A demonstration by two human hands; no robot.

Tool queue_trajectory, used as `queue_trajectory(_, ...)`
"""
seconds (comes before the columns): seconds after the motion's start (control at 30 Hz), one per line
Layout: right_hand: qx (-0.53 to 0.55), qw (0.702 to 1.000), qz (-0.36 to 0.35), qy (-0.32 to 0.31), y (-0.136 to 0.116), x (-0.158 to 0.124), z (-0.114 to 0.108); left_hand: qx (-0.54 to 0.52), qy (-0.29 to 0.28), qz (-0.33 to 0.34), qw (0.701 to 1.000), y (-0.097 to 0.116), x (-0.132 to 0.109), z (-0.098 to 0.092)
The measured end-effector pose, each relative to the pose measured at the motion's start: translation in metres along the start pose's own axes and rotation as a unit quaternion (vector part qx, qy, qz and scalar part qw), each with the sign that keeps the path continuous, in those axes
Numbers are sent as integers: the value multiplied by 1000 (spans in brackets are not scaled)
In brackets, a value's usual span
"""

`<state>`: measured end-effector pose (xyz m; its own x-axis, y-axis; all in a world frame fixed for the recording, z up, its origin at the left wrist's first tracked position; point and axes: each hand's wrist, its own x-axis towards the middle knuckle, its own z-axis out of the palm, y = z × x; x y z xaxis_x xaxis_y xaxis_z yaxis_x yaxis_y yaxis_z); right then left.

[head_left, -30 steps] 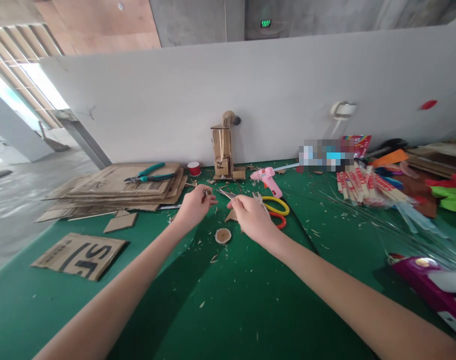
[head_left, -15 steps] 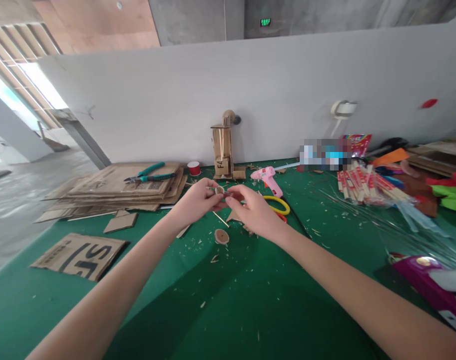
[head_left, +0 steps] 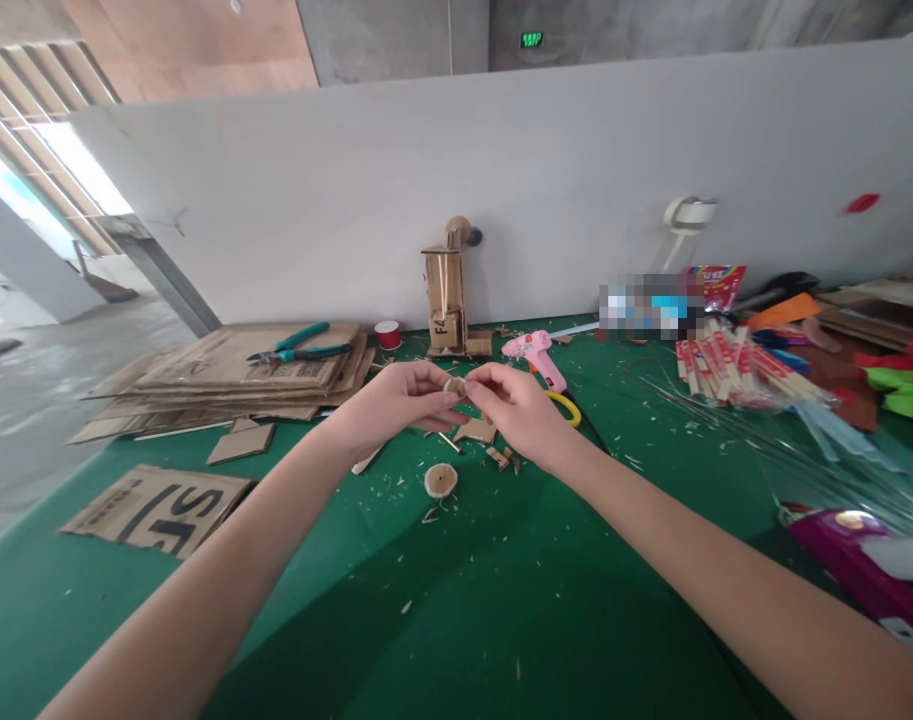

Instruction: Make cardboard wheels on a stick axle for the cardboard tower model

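Observation:
Both of my hands meet above the green table (head_left: 501, 600), pinching one small round cardboard disc (head_left: 454, 386) between their fingertips. My left hand (head_left: 400, 400) grips it from the left and my right hand (head_left: 512, 405) from the right, fingers closed. A second cardboard disc (head_left: 441, 480) lies flat on the table just below them. Small cardboard scraps (head_left: 477, 432) and a thin wooden stick (head_left: 448, 442) lie under my hands.
A stack of cardboard sheets (head_left: 223, 385) with teal pliers (head_left: 298, 345) lies at left, a printed cardboard piece (head_left: 156, 508) nearer. At the back stand a cardboard model (head_left: 447, 300), a red spool (head_left: 387, 335), a pink glue gun (head_left: 535, 355). Yellow scissors (head_left: 565, 405), packed chopsticks (head_left: 733, 365), a purple object (head_left: 861, 560) lie right.
My hands have come together from slightly apart and now both pinch the small disc. The head view has shifted a little.

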<state>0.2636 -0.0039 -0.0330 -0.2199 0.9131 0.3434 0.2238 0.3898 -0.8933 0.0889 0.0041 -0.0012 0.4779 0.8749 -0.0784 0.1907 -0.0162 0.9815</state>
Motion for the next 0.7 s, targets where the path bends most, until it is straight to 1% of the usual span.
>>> queue_trajectory(0.17, 84, 995, 58, -16, -5, -2, 1, -106, -26, 6, 994, -6, 0, -7)
queue_trajectory(0.27, 115, 990, 71, -32, -6, -2, 1, -128, -37, -1, 991, -9, 1, -9)
queue_trajectory(0.37, 120, 989, 69, -43, -5, -3, 0, -138, -51, -4, 989, -10, 2, -10)
queue_trajectory(0.57, 126, 988, 74, -56, -2, -3, -1, -117, -67, 8, 991, -11, 3, -11)
queue_trajectory(0.63, 103, 990, 68, -62, -1, -3, -2, -78, -69, 5, 995, -8, 2, -10)
queue_trajectory(0.7, 48, 995, 50, -66, 1, -4, -3, -2, -65, -5, 998, -5, 1, -9)
